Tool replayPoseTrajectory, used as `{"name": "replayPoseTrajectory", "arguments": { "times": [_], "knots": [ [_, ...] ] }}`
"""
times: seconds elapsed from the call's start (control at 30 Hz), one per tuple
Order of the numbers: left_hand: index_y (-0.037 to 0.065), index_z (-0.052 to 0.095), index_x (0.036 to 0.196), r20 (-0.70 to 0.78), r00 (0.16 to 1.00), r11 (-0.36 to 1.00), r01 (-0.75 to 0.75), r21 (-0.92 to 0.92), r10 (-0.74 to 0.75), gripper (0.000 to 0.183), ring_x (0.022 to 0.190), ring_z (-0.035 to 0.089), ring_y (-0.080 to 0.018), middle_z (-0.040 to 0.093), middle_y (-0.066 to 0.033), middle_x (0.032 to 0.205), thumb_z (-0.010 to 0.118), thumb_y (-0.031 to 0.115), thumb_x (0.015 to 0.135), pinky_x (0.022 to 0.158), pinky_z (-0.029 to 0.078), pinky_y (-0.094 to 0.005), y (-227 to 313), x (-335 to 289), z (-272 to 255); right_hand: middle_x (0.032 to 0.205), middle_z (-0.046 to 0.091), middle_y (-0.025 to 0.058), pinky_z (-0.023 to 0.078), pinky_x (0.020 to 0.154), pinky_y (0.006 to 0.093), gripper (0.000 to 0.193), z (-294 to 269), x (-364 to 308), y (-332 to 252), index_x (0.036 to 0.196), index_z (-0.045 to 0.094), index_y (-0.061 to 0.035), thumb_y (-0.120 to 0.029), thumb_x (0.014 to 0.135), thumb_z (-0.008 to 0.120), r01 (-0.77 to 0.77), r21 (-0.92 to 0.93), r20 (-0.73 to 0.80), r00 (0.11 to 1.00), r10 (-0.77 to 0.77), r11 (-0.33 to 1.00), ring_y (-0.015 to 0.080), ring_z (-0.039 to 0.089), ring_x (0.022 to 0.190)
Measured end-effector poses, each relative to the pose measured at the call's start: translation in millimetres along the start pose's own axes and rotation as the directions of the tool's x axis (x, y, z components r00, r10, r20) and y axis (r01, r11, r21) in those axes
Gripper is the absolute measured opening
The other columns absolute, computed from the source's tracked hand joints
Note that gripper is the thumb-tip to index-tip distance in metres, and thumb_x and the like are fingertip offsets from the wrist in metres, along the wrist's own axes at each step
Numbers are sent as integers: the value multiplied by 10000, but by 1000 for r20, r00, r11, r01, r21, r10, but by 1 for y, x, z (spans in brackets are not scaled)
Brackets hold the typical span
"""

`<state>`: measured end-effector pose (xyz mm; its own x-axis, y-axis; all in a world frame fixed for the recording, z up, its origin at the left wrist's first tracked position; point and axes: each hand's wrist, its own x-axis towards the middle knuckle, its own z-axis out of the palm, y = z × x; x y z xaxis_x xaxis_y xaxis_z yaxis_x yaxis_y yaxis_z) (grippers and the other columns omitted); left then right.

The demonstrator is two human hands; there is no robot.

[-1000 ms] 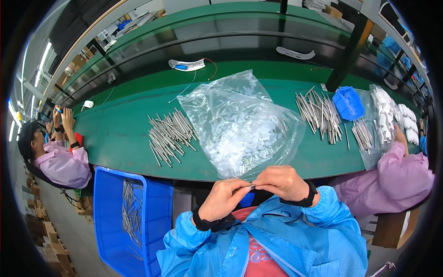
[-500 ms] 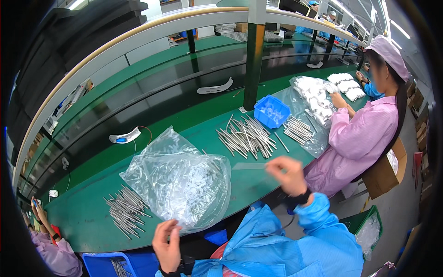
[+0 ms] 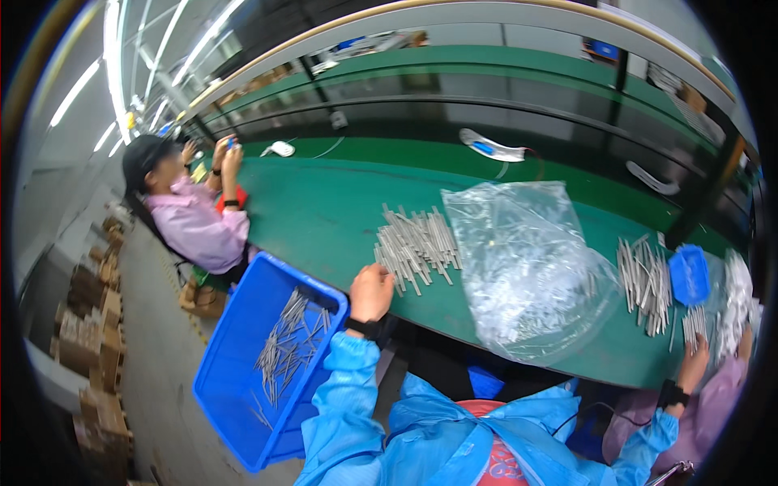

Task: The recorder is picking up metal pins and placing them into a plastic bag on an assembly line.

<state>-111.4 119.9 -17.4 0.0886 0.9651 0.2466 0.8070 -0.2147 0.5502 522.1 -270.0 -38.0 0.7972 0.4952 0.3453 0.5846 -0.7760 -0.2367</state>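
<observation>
While the left hand (image 3: 371, 293) is held loosely curled at the table's near edge, nothing is seen pinched in it; a pick-up from the pile of metal pins (image 3: 415, 243) just beyond its fingers seems in hand. A short forward reach and a fine pinch would be called for. Long axes run mostly away from the hand. The right hand (image 3: 695, 362), far right, cannot be judged.

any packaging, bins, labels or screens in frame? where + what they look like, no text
Clear plastic bag: on the green table, centre-right, crumpled, holds small pale parts.
Blue plastic crate: below the table edge by the left hand, rectangular, thin metal rods inside.
Small blue tray: on the table, far right, above the right hand.
Cardboard boxes: stacked on the floor, far left, brown.
No screens or readable labels seen.
</observation>
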Motion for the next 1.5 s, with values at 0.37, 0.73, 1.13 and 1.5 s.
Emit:
{"name": "replayPoseTrajectory", "arguments": {
  "times": [0.37,0.73,1.13,1.5],
  "knots": [
    [-1,610,955,-165,960,912,268,312,-226,150,847,698,-384,646,-217,950,583,68,825,695,582,-457,-22,34,47,864,692,161,519,694,402,178,-62,-92,-281,1035,697,-34,-155,908,666,607,572,9,668,-744,552,317,656,736],
    [36,619,932,-162,926,883,373,284,-340,118,816,716,-330,695,-187,933,566,115,862,692,577,-436,-28,34,31,865,581,166,465,693,444,258,-3,-113,-334,884,630,-1,51,656,739,788,487,92,383,-919,377,379,607,811],
    [28,468,1158,303,930,386,362,-849,-205,241,578,444,-66,510,-4,793,484,92,926,463,318,-228,-10,-27,-23,814,561,175,446,684,462,144,-5,-116,-330,827,584,9,44,730,685,806,488,22,371,-928,334,399,578,786],
    [44,529,1100,501,781,158,478,-864,373,226,582,348,-38,440,30,743,447,250,1057,502,285,-187,78,-92,7,880,694,159,519,713,368,174,-40,-105,-322,1048,697,-13,-94,894,683,492,714,87,643,-761,498,283,653,754]
  ]
}}
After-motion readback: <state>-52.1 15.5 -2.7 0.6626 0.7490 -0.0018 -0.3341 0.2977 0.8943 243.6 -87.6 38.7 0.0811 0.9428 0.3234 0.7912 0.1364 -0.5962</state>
